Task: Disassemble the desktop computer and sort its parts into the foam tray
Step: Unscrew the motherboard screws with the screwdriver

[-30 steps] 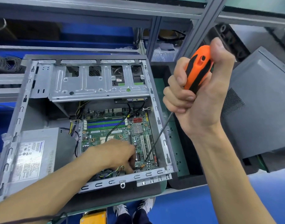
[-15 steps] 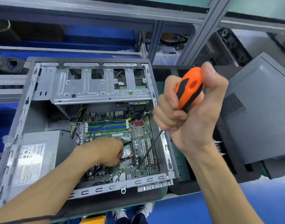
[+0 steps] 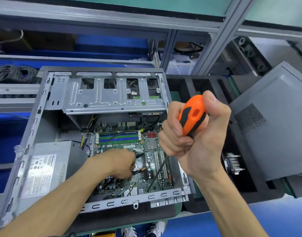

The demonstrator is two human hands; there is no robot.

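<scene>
The open desktop case (image 3: 44,117) lies on its side with the green motherboard (image 3: 152,168) exposed. My left hand (image 3: 119,163) reaches inside over the middle of the board, its fingers curled round a thin black cable (image 3: 138,155) with an orange end. My right hand (image 3: 196,142) grips the orange and black screwdriver (image 3: 193,115) in a fist above the case's right wall. The screwdriver's shaft slants down and its tip (image 3: 148,191) meets the board's near edge. The black foam tray (image 3: 206,86) stands right of the case.
A grey power supply (image 3: 49,168) fills the case's left side, under a metal drive cage (image 3: 112,94) at the back. A finned heatsink (image 3: 232,163) sits in the tray. A grey side panel (image 3: 275,125) leans at the right. Shelf posts rise behind.
My left hand moved from the board's near edge up to its middle, drawing the black cable along. My right hand came lower with the screwdriver, whose tip shifted to the board's near edge.
</scene>
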